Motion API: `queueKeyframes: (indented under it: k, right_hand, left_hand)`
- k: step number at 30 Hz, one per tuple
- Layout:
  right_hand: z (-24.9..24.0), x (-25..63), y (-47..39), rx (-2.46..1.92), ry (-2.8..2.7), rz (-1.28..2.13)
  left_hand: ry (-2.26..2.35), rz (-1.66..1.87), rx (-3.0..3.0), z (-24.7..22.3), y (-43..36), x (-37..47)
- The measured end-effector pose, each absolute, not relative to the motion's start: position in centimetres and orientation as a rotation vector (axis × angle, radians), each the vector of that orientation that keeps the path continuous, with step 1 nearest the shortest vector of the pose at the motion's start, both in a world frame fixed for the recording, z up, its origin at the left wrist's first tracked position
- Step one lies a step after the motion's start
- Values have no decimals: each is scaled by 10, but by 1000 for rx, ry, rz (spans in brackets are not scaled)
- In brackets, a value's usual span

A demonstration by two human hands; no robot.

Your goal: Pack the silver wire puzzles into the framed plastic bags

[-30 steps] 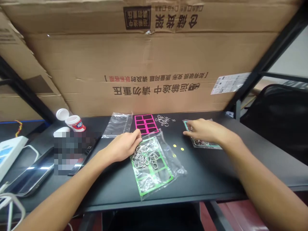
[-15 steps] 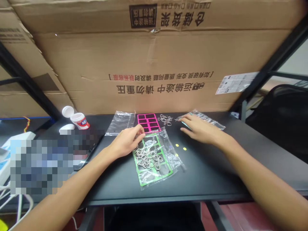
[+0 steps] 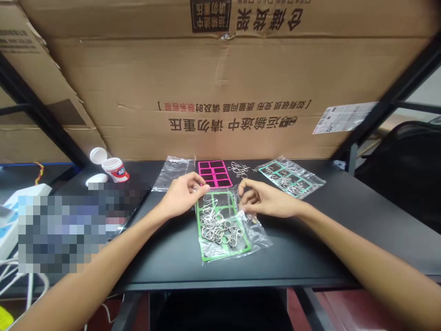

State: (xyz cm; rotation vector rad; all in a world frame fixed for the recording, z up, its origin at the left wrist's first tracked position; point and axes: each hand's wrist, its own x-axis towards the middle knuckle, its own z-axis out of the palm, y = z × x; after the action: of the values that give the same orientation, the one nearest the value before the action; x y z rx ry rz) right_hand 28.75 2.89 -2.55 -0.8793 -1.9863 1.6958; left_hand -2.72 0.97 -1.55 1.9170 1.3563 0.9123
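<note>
A clear plastic bag [image 3: 258, 239] lies on the black desktop in front of me. Inside it are a green grid frame [image 3: 225, 254] and a heap of silvery metal rings and hooks [image 3: 220, 227]. My left hand [image 3: 182, 195] pinches the bag at its upper left corner. Opposite, my right hand [image 3: 267, 197] has its fingers curled onto the bag's upper right edge. Just beyond the bag lies a pink grid frame [image 3: 214, 172], with loose metal rings [image 3: 239, 169] to its right. The fingertips of both hands are partly hidden.
A second bag with a teal grid frame [image 3: 287, 177] lies back right, and an empty clear bag [image 3: 172, 172] back left. A red-and-white tub [image 3: 117, 170] with its lid open stands left. Cardboard [image 3: 220, 78] walls the back edge. A white power strip [image 3: 25, 202] sits far left.
My right hand has come left and nearer, from the teal-frame bag to the green-frame bag. The green-frame bag has shifted slightly and its rings have spread. The yellow dots are out of sight.
</note>
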Motion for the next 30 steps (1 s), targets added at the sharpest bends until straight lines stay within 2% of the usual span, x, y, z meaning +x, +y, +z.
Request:
queueKeyframes:
  k: [6,13,20,24,30]
  right_hand:
    - [-33,281,33,-845,-1868,1544]
    - [-31,287,38,-918,-2045,1601]
    - [-20,288,32,-933,-2283,1617]
    - [-19,286,31,-922,-2358,1439]
    - [-19,284,30,-904,-2466,1177]
  left_hand:
    - [1060,972,1700,-16,8,-26]
    - [1015,738,1703,-13,-3,-25]
    - [1186,1012,1630,2,-5,-18]
    - [1314,1011,1885,-4,0,-21]
    - [1281,954,2615,-11,-2,-21]
